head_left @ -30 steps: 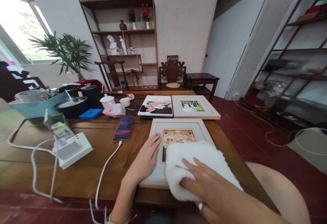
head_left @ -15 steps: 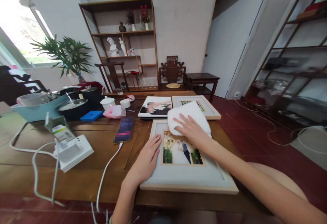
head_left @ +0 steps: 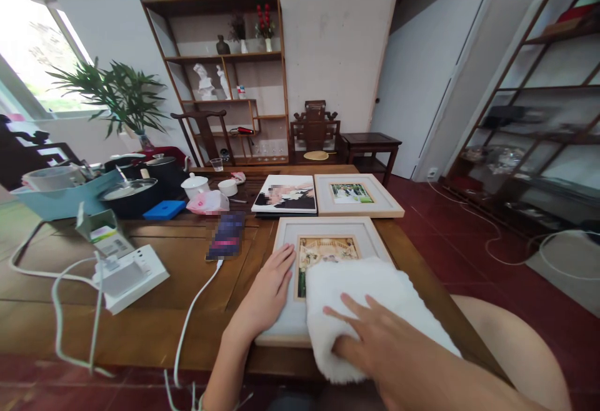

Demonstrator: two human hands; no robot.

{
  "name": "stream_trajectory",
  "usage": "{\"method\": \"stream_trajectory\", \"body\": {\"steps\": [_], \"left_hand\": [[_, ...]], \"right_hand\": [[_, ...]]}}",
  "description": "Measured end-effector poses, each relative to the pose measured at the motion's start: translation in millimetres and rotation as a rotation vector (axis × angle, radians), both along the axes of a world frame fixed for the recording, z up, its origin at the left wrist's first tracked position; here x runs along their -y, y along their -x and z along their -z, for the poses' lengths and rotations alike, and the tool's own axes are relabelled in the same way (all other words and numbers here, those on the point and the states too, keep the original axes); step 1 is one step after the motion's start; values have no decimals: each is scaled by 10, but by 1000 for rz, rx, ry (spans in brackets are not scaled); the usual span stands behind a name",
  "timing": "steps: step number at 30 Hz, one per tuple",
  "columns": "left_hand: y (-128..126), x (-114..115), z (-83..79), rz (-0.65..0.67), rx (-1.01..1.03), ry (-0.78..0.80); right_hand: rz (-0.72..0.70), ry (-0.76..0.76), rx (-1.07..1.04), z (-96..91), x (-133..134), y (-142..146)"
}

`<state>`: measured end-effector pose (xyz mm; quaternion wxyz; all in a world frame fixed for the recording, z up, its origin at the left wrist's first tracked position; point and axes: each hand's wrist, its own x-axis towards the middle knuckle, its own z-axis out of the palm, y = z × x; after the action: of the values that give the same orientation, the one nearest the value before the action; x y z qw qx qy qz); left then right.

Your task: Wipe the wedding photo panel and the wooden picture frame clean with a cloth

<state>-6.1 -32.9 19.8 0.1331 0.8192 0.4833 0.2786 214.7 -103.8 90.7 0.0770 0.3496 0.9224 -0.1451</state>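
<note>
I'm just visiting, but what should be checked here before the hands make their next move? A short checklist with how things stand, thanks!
1. Left hand on the nearest frame: ok, it lies flat along the left side.
2. White cloth under the right hand: ok, the fingers rest on top.
3. Cloth kept within the frame's edges: not ok, it reaches past the near edge.
4. Photo in that frame fully visible: not ok, the cloth covers its lower right part.
5. Phone apart from both hands: ok, it lies left of them.
6. Frame surface free of dust: cannot tell.
</note>
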Motion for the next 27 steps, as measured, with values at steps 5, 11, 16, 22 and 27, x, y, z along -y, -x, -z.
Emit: {"method": "stream_trajectory", "body": {"steps": [5,11,16,22,27], "left_hand": [[3,5,5,5,-1,-4],[12,10,12,6,24,2],[12,19,0,-1,24,6],[3,11,20,-11,32,13],[-5,22,-11,-15,13,31]], "right_hand": [[36,-65,-94,155,-81,25],[200,-387,-153,373,-889,-11],[197,-441,-105,380,-1234,84],[114,-183,-87,224,-527,141],[21,15,-27,-115,37,96]]}}
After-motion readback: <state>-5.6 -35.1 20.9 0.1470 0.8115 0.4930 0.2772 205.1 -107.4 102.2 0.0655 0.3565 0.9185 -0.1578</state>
